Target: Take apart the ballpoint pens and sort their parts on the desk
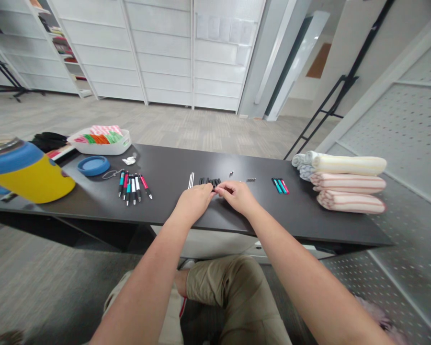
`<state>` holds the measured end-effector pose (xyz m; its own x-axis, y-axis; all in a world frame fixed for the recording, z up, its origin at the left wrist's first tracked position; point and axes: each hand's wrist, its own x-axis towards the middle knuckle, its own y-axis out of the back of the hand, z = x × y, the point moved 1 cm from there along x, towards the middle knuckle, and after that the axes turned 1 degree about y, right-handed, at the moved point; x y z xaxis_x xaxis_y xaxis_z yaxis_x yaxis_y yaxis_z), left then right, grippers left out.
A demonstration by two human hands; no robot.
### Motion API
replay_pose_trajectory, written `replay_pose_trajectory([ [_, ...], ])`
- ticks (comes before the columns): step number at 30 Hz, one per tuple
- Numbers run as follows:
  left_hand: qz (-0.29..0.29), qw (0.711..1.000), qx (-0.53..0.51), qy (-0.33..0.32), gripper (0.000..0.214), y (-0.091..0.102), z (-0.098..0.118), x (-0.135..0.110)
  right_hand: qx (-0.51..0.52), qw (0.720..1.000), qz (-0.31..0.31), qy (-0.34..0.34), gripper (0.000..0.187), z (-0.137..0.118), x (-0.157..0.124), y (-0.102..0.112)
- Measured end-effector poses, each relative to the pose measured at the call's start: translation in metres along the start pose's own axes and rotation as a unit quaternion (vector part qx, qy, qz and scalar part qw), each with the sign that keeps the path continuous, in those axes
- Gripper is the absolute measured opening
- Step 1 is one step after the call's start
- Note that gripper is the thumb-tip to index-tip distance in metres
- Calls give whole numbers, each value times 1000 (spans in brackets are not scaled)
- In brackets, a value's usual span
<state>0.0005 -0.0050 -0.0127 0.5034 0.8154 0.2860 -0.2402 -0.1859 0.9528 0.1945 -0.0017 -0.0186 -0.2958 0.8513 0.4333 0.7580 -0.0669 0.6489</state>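
Observation:
My left hand (196, 197) and my right hand (237, 194) meet over the middle of the black table, fingertips pinched close together. A small dark piece seems to sit between them, but the fingers hide most of it. Just beyond my fingers lies a row of short black pen parts (202, 181), partly covered by my hands. Left of these are thin white sticks (191, 180), like pen refills. Small metal parts (251, 179) lie to the right, and another tiny metal piece (231, 173) lies farther back. Teal and red pen barrels (280, 186) lie side by side farther right.
Several pens (132, 188) lie grouped at left. Behind them are a blue lid (93, 166), crumpled white tissue (129, 160) and a white basket (126, 142) of colourful packets. A yellow-blue container (39, 175) stands far left. Rolled towels (349, 182) are stacked at the right end.

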Motion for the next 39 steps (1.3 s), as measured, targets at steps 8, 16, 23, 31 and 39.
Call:
replay_pose_trajectory([
  [8,-15,1000,15,19,25,-3,-1,-1,22,1000,-5,-15,17,0,-2,-2],
  [16,29,998,-47,0,20,-4,-4,-2,17,999,10,-35,30,-1,-2,-3],
  [23,85,995,-40,-22,18,-2,-4,-2,84,993,-4,-86,34,4,-2,0],
  [31,60,997,-12,-54,30,-2,-6,2,106,990,-9,-93,34,5,-3,2],
  [39,33,997,-33,-58,32,-3,-9,4,106,989,-24,-100,36,6,-4,1],
])
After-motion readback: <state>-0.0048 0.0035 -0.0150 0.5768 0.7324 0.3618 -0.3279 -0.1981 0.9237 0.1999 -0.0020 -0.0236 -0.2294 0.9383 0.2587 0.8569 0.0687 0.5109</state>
